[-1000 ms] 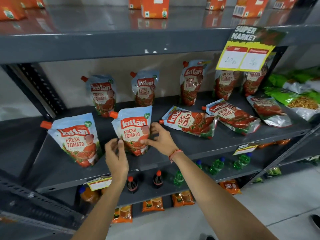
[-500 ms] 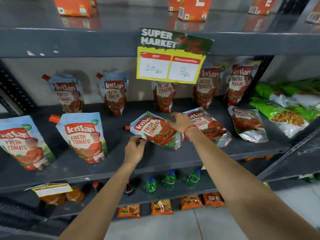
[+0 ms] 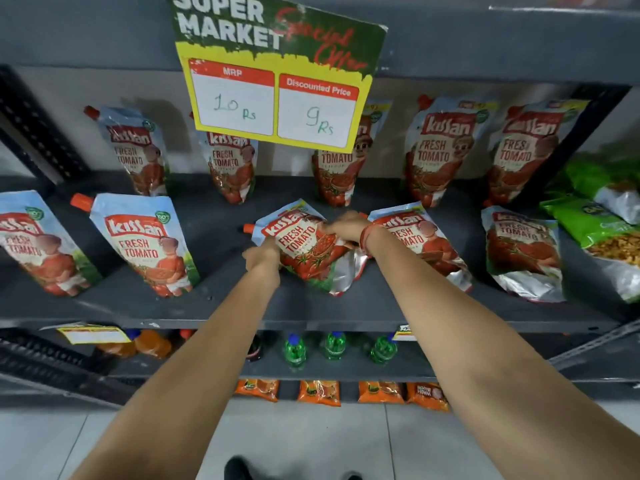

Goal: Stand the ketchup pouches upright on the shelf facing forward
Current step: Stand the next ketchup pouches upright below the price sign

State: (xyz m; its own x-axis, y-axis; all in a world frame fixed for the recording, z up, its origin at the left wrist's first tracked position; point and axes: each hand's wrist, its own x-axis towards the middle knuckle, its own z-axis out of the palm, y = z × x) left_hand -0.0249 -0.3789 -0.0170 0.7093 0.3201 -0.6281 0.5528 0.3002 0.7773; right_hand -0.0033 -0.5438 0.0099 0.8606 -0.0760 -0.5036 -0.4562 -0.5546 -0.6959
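Observation:
A red-and-blue ketchup pouch (image 3: 306, 249) with an orange cap lies tilted in the middle of the grey shelf (image 3: 242, 306). My left hand (image 3: 261, 254) grips its lower left edge and my right hand (image 3: 346, 226) grips its upper right side. Two more pouches lie flat to the right: one (image 3: 426, 244) just behind my right wrist, another (image 3: 521, 251) further right. Two pouches (image 3: 145, 244) (image 3: 38, 247) stand upright at the front left. Several pouches stand along the back wall, for example one (image 3: 438, 150).
A yellow price sign (image 3: 277, 81) hangs from the upper shelf over the back row. Green snack bags (image 3: 595, 220) lie at the right end. Below are green bottles (image 3: 334, 344), orange bottles (image 3: 152, 344) and orange packets (image 3: 318, 393).
My hands left the upright front pouch and moved right to the lying pouch; both now grip it. The view shifted right and closer to the shelf.

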